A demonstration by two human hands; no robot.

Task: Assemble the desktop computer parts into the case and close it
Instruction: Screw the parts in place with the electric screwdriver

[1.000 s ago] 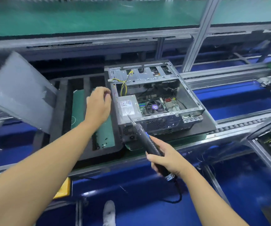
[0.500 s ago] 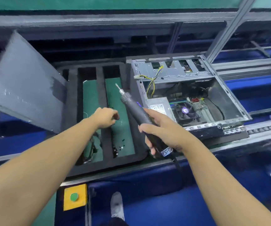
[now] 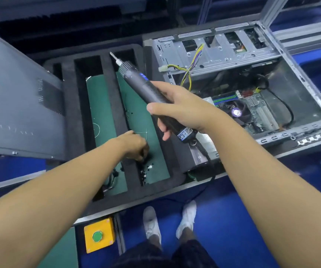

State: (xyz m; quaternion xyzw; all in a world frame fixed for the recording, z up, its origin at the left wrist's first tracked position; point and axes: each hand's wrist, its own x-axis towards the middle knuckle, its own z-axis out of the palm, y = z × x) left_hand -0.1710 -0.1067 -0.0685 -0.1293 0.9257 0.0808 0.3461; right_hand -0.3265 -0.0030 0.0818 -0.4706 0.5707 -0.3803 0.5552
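Holding an electric screwdriver (image 3: 136, 78) with its bit aimed toward 11 o'clock, the right grip (image 3: 179, 111) is wrapped round its handle above the foam tray (image 3: 69, 105). The left grip (image 3: 136, 145) dips bent fingers among loose screws (image 3: 146, 171) in the tray; whether it pinches one cannot be told. The open computer case (image 3: 223, 53) lies at 2 o'clock, a grey panel (image 3: 14, 93) at 9.

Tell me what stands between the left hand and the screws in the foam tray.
Nothing visible. The left hand is down in the foam tray, fingers at the screws; the right hand holds the electric screwdriver higher up, clear of them.
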